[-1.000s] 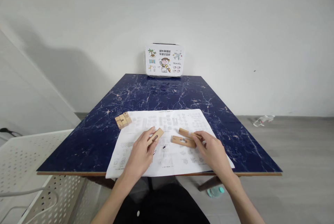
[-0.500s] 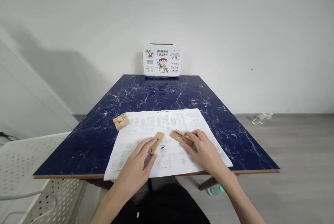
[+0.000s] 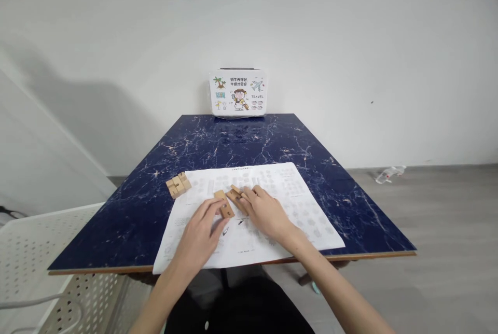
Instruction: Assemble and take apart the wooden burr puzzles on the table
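Between the thumb and fingers of my left hand (image 3: 201, 227) is a slotted wooden puzzle piece (image 3: 224, 205) marked with a 2. My right hand (image 3: 266, 212) is closed on a second notched wooden puzzle piece (image 3: 236, 199), partly hidden under the fingers. The two pieces are side by side with a small gap. Both hands are over a printed instruction sheet (image 3: 311, 225). A cluster of fitted wooden pieces (image 3: 178, 185) lies by the sheet's upper left corner.
The dark blue marbled table (image 3: 233, 142) carries a white cartoon-printed case (image 3: 238, 93) at its far edge, against the wall. A white perforated rack (image 3: 31, 240) stands left of the table. A clear plastic object (image 3: 390, 174) lies on the floor at right.
My right hand has moved left with its piece, close to the left one. My left hand has turned its piece, which now slants the other way. The view has shifted slightly.
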Available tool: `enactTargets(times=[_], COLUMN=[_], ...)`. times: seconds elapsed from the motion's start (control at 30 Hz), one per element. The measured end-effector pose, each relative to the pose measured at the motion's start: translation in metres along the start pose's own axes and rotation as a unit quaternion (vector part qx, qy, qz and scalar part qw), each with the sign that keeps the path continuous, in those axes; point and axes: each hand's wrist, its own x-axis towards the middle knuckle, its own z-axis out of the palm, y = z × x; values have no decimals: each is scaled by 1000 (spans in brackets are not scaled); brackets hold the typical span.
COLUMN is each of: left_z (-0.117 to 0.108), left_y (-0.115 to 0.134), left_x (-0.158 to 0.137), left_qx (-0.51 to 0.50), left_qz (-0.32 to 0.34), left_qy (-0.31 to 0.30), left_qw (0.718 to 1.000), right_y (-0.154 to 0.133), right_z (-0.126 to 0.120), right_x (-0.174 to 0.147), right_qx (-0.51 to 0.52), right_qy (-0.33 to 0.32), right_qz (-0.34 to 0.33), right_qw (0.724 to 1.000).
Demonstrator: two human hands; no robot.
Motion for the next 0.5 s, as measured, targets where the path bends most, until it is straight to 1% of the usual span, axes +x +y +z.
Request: enactTargets(times=[0.1,0.17,0.3,0.4,0.5], left_z=[-1,1,7,14,22], left_y=[-5,-4,8,17,20], left_x=[5,8,14,23,33], left_qx=[34,51,67,63,59], left_qz=[7,29,64,85,102], left_qy=[23,14,-47,-85,-128], left_qw=[999,998,995,991,985], right_y=[3,5,13,22,33], right_z=[-1,-1,2,3,1], right_x=[2,-1,-14,-22,-26], right_qx=[-3,2,23,25,84], right_qy=[9,18,39,62,95], right_qz=[19,15,-26,-13,8], right_qw=[1000,1000,999,998,992])
